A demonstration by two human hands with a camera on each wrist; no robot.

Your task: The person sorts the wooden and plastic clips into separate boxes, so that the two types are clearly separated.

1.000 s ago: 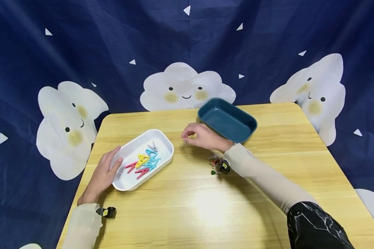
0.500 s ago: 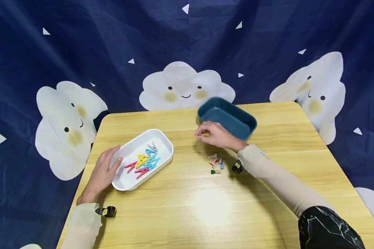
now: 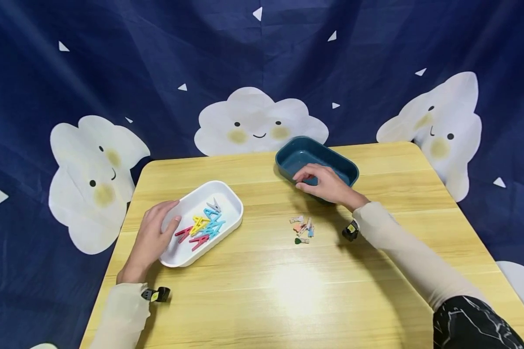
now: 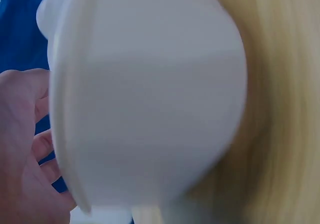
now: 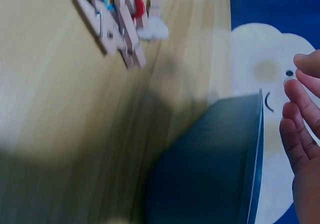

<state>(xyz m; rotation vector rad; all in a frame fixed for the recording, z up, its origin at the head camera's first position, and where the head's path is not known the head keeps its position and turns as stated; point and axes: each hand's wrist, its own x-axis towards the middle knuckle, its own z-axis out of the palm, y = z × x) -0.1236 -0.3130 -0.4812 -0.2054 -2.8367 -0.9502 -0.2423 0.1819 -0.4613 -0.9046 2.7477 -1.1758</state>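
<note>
My left hand (image 3: pixel 152 237) is over the left end of the white plastic tray (image 3: pixel 236 223), with its thumb and fingers spread and nothing between them. Plastic clothespins (image 3: pixel 199 225) in red, yellow, blue and grey lie in the tray. In the left wrist view the tray's side wall (image 4: pixel 150 99) hides much of that hand. My right hand (image 3: pixel 325 184) is above the near side of the dark teal tray (image 3: pixel 349 169), its fingers loosely bent. Nothing shows between its fingertips in the right wrist view. Small wooden clothespins (image 3: pixel 303 227) with coloured decorations lie below that hand, on the table.
Both trays and the small clothespins stand on a light wooden table (image 3: pixel 253 300). Behind it hangs a dark blue curtain (image 3: pixel 227 43) with white smiling clouds. The visible inside of the teal tray holds nothing.
My right hand has moved right, from the space between the trays to over the teal tray's edge, uncovering the small clothespins. The left hand has shifted slightly right, further over the white tray.
</note>
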